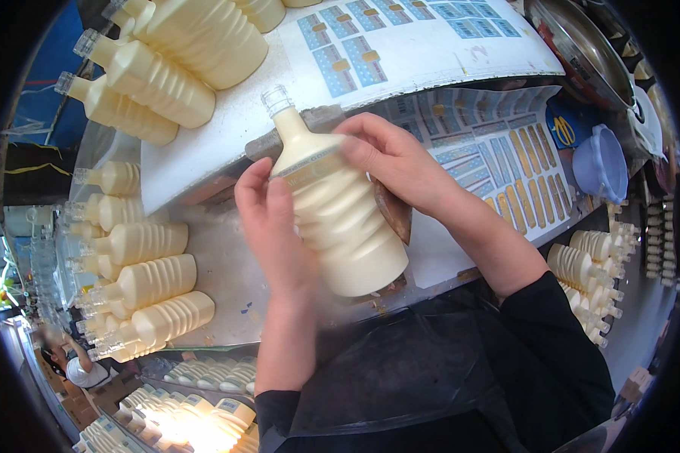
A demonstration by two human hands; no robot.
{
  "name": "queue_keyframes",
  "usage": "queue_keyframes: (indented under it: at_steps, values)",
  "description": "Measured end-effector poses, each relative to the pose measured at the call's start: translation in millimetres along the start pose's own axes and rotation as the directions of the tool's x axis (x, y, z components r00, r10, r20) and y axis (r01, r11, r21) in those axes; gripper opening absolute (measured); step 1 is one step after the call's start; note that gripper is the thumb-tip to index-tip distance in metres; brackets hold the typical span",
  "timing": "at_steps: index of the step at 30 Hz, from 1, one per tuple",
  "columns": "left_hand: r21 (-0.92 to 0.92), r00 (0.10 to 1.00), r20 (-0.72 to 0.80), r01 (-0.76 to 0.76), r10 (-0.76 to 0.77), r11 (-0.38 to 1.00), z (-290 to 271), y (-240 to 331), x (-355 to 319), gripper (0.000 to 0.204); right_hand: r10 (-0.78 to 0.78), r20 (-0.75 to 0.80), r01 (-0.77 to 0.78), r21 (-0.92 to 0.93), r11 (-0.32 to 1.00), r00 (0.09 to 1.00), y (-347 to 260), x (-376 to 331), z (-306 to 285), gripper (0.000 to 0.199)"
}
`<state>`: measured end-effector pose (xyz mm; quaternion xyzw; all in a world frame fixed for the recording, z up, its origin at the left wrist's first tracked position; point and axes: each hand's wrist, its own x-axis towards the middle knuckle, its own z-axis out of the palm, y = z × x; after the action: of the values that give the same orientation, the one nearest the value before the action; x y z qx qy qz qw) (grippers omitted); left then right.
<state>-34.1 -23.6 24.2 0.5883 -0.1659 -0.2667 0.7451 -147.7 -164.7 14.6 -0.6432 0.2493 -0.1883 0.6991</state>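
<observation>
Watching from far off, I find the cream bottle (347,226) lying aslant on the work surface (230,272), between the two hands, its clear neck (277,100) pointing up and to the left. A pale strip (302,170) runs across its shoulder. The right hand (389,155) has its thumb and fingers at the strip's right end, and I can't tell whether it pinches the strip or only presses the bottle. The left hand (268,211), blurred, curves its fingers at the opposite shoulder; whether they touch, I can't say. The hands are apart from each other.

What worries me is the strip: uneven pressure could leave it crooked or wrinkled, and the ribbed body just below would seat it poorly if it slipped. The bottle might also roll if let go, though a brown block (391,213) beside its right flank could check it.

Further out, the right forearm (476,226) stands between the bottle and a label sheet (506,166). Beyond lies a white board (431,60) with more labels (366,59), large bottles (204,53) crowding its left end. Smaller ribbed bottles (155,278) line the left, where a wide elbow might knock them. Past the sheet sits a lilac bucket (601,166)
</observation>
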Motion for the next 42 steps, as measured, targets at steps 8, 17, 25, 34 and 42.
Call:
queue_keyframes:
  at_steps: [8,17,25,34,42]
  values:
    - [0.115,0.999,0.039,0.008,-0.013,0.993,8.2,3.9,1.9,0.043,0.026,-0.013,-0.027,-0.048,0.998,1.0,-7.6,-0.6,1.4,0.028]
    - [0.107,0.999,0.037,0.008,-0.012,0.994,9.5,3.3,1.8,0.036,0.026,-0.02,-0.026,-0.011,1.0,0.999,-2.8,0.4,1.8,0.027]
    - [0.022,0.998,0.038,0.047,-0.048,0.999,8.2,4.0,1.3,0.043,-0.006,-0.019,0.007,0.026,1.0,1.0,-0.9,1.0,1.5,0.027]
    - [0.073,0.998,0.038,0.037,-0.04,0.997,8.4,1.9,2.0,0.044,0.029,-0.002,-0.029,-0.048,0.998,1.0,-4.2,-0.2,0.7,0.027]
    - [0.058,0.998,0.037,0.054,-0.056,0.997,8.8,2.4,2.4,0.045,0.011,-0.012,-0.011,-0.037,0.999,1.0,-1.0,0.6,1.1,0.027]
